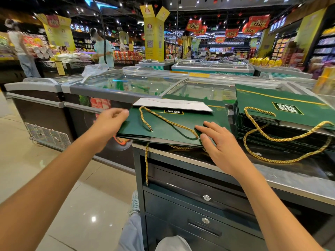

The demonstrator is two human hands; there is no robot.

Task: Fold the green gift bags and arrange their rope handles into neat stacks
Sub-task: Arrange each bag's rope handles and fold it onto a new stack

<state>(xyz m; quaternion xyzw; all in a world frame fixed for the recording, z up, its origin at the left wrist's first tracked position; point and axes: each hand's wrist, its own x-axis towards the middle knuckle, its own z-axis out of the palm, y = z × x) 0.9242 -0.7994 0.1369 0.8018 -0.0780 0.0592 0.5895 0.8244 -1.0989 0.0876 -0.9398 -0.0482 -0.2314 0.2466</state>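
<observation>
A flattened green gift bag (163, 127) lies on the left end of a dark counter, its white folded bottom flap (172, 104) at the far side. Its gold rope handle (168, 122) curves across the top face; another rope hangs over the counter edge (146, 165). My left hand (110, 122) pinches the bag's left edge. My right hand (219, 144) lies flat, fingers spread, pressing the near right corner of the bag. To the right stands a stack of folded green bags (279, 113) with gold rope handles (282, 140) looping onto the counter.
The counter (290, 180) has a metal rim and locked drawers (206, 198) below. Glass-topped chest freezers (126, 84) stand behind and to the left. People stand at shelves at the far left. My knees and a shoe show at the bottom.
</observation>
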